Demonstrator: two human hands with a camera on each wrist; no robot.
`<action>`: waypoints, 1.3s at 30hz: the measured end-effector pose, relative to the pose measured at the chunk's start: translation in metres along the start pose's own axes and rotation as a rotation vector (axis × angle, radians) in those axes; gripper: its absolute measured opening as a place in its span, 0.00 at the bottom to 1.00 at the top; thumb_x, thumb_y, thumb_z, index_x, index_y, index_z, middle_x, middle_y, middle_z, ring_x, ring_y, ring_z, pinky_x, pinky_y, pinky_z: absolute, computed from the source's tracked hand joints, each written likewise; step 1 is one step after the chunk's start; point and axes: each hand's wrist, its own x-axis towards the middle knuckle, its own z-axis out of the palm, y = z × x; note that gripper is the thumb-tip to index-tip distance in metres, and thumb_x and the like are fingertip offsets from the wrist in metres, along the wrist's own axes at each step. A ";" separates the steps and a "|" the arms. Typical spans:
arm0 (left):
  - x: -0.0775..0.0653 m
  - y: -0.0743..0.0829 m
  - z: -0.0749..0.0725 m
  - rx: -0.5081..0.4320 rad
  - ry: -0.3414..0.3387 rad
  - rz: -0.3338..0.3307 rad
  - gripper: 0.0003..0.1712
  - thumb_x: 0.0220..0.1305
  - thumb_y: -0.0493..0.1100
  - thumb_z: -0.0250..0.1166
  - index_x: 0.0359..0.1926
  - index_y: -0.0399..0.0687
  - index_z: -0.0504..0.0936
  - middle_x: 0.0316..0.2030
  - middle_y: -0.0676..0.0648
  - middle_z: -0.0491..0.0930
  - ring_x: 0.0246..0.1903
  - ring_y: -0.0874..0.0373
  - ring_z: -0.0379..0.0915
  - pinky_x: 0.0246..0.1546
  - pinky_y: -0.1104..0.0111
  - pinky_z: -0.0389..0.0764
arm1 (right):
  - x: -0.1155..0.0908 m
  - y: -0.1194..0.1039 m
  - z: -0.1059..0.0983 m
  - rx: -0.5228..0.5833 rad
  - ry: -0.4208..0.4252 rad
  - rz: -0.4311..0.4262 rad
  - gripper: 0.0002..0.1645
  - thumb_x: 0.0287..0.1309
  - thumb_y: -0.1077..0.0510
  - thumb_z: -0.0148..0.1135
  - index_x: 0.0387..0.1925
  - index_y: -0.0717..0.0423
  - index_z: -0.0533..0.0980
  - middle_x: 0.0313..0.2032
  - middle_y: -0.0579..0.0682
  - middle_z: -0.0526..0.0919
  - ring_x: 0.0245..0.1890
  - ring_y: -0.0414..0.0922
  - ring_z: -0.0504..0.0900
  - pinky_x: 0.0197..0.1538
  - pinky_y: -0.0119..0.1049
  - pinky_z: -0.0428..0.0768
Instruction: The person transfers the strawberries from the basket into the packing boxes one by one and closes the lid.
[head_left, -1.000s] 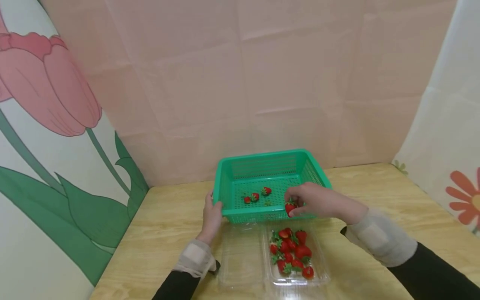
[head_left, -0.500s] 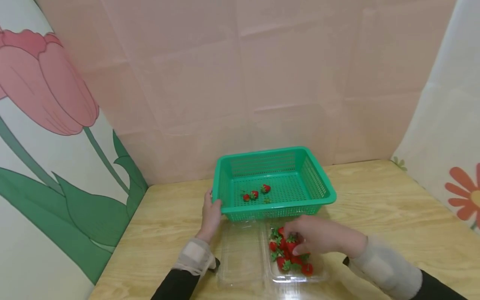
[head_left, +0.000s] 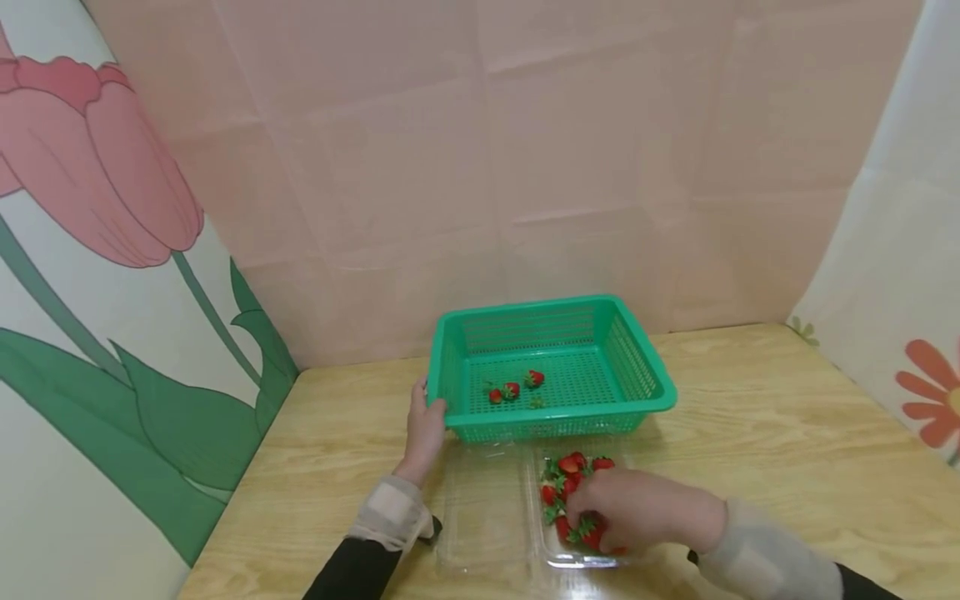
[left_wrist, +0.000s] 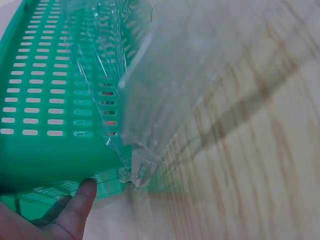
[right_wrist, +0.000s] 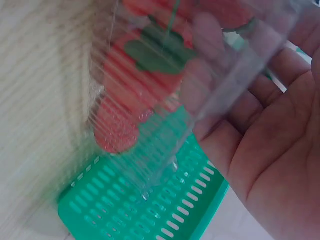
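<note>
The desk had a pale wood-grain top, and behind it hung a creased pinkish-tan backdrop. Off to the left was this huge pink tulip print with green leaves, and a reddish-orange flower sat on the white sheet at right.

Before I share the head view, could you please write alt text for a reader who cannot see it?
A person's right hand is down among red, green-leaved strawberries in a clear plastic box, while the left hand holds the left side of a green perforated plastic basket containing three more strawberries. The open box sits on a pale wood-grain table.
</note>
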 end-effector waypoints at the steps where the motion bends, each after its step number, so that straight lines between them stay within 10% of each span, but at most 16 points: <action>1: 0.000 0.000 0.000 -0.001 0.001 -0.004 0.34 0.66 0.37 0.45 0.73 0.46 0.54 0.63 0.39 0.67 0.60 0.46 0.64 0.59 0.51 0.65 | 0.000 0.000 0.002 0.003 -0.003 0.002 0.23 0.34 0.69 0.72 0.33 0.41 0.82 0.31 0.29 0.76 0.30 0.31 0.71 0.34 0.31 0.75; 39: -0.001 0.000 -0.001 0.000 -0.012 0.014 0.34 0.66 0.37 0.45 0.73 0.45 0.53 0.63 0.38 0.66 0.61 0.45 0.63 0.60 0.50 0.64 | -0.004 -0.007 -0.001 0.004 -0.033 0.044 0.22 0.36 0.72 0.69 0.30 0.43 0.78 0.24 0.32 0.71 0.25 0.32 0.67 0.30 0.29 0.72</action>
